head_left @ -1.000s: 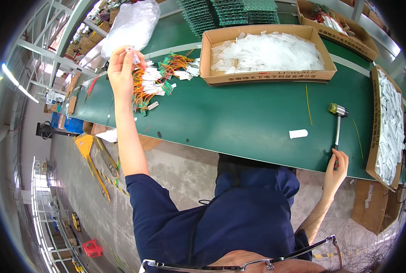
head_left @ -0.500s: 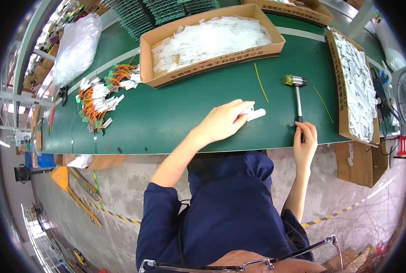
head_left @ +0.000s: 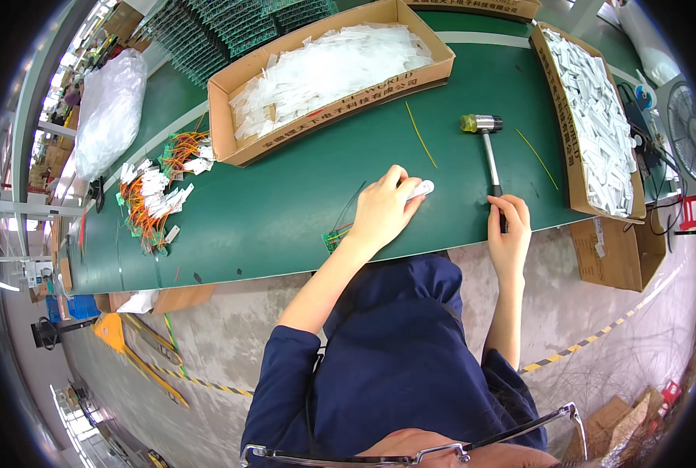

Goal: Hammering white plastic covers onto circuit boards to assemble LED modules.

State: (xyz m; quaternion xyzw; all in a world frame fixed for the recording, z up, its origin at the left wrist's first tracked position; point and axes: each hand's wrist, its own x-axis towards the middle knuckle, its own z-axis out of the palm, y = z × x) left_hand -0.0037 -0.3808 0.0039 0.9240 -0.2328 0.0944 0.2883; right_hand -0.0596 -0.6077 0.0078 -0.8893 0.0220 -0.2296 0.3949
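My left hand (head_left: 385, 209) is closed around a small white plastic piece (head_left: 421, 189), whose rounded end sticks out past the fingertips. Beside that wrist, partly hidden by it, a small green circuit board (head_left: 333, 240) with thin coloured wires shows on the green table. My right hand (head_left: 510, 230) has its fingers and thumb closed on the black handle of a mallet (head_left: 489, 156). The mallet lies with its yellow-and-black head (head_left: 481, 123) pointing away from me.
A cardboard box (head_left: 332, 117) of clear plastic strips stands at the back. Another box (head_left: 564, 117) of white plastic pieces is at the right. Wired boards with white parts (head_left: 153, 195) lie left. Two thin yellow strips, one left (head_left: 420, 134) and one right of the mallet (head_left: 537, 158), lie loose.
The view has shifted a little. My left hand has turned, and less of the white piece shows. The wired circuit board now shows by my left wrist. My right hand still grips the mallet.
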